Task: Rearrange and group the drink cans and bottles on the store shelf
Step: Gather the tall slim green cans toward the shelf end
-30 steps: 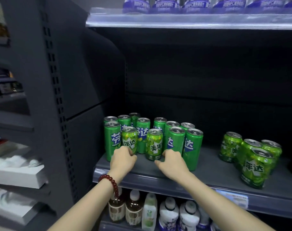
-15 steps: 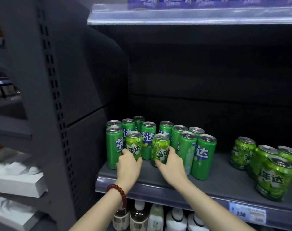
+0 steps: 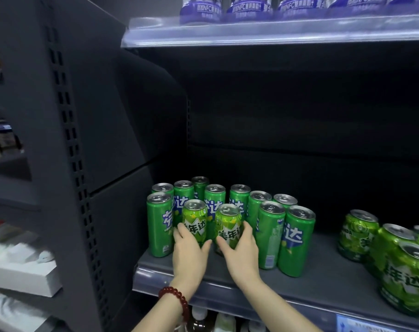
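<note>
Several tall dark-green slim cans point(image 3: 297, 240) stand clustered at the left of the grey shelf point(image 3: 323, 281). In front of them stand two shorter light-green cans. My left hand point(image 3: 190, 256), with a red bead bracelet, is wrapped around the left short can point(image 3: 194, 220). My right hand point(image 3: 239, 255) grips the right short can point(image 3: 228, 224). Both cans stand upright on the shelf, close side by side. Several more short light-green cans point(image 3: 392, 255) are grouped at the shelf's right end.
The shelf above point(image 3: 275, 29) carries purple-labelled bottles point(image 3: 201, 8). Bottles point(image 3: 198, 319) show on the shelf below. A dark perforated upright point(image 3: 69, 164) bounds the left side. A bare stretch of shelf lies between the two can groups. White boxes point(image 3: 21, 274) sit on the neighbouring unit.
Both hands have moved up from the shelf's front edge and closed around the two short cans. The view has shifted closer and slightly left.
</note>
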`<state>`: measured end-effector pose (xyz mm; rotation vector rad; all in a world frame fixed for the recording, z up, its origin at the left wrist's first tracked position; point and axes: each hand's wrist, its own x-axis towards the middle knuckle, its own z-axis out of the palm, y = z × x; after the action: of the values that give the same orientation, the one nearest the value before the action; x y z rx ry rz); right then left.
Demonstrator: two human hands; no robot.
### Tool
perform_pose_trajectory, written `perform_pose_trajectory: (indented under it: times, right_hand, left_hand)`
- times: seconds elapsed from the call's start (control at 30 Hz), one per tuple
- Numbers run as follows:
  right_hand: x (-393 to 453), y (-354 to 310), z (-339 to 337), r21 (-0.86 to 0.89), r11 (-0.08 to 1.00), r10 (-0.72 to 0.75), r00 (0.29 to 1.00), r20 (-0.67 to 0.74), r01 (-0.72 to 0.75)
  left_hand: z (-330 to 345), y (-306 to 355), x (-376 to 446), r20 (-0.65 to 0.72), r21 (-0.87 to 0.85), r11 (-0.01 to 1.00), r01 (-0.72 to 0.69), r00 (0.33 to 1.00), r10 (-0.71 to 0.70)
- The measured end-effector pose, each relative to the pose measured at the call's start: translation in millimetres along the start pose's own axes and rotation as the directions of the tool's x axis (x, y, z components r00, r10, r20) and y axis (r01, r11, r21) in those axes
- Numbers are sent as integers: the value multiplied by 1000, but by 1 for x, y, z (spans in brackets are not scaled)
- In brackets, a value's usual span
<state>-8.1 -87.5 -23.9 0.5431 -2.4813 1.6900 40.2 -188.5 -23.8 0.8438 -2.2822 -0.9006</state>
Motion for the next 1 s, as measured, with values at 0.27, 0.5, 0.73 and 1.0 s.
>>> perform_pose_trajectory:
  times: [0.27,0.5,0.73,1.0]
  right_hand:
    - [14,4,3,-5,999,50,999,-13,-50]
    - [8,5,-2,-9,1000,21,999,-35,-21]
    - [-6,4,2,-19,1000,-15,999,-39,14]
    - [-16,-1,-13,-56,998,-18,993,-113,11]
  left_hand:
    - [4,5,13,-45,-227,971,72,995,-85]
    - [-2,-2,8,-73,-162,987,11,997,-24]
    - [-16,-11,-2,-65,-178,982,-66,996,55]
    - [-25,-13,-9,-46,-212,970,-122,992,115]
